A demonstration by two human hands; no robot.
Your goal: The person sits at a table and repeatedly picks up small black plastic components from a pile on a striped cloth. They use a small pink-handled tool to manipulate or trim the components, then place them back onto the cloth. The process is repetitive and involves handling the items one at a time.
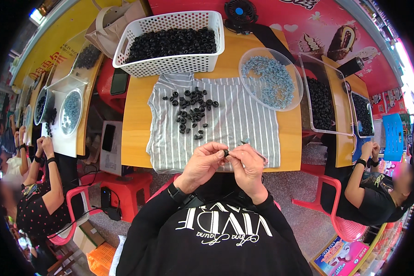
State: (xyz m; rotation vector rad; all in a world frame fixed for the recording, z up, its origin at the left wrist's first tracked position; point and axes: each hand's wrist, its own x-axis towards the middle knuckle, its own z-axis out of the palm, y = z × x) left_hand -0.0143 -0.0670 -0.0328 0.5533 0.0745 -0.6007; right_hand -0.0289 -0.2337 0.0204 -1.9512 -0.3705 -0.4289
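Note:
Above the table's near edge, my left hand [201, 165] pinches a small black round part [226, 152] between thumb and forefinger. My right hand [248, 172] is closed, its fingertips meeting the left ones at that part. Whatever the right fingers grip is too small to make out. Just beyond them, a few small light-blue pieces [246, 140] lie on a grey-and-white striped cloth [253, 119]. Farther off on the same cloth, a loose pile of black round parts [193, 108] is spread out.
A white perforated basket [170, 63] full of black parts stands at the back of the table [135, 133]. At the back right is a round clear tub [267, 83] of light-blue pieces. A black fan [240, 10] sits behind. Co-workers sit at tables left and right.

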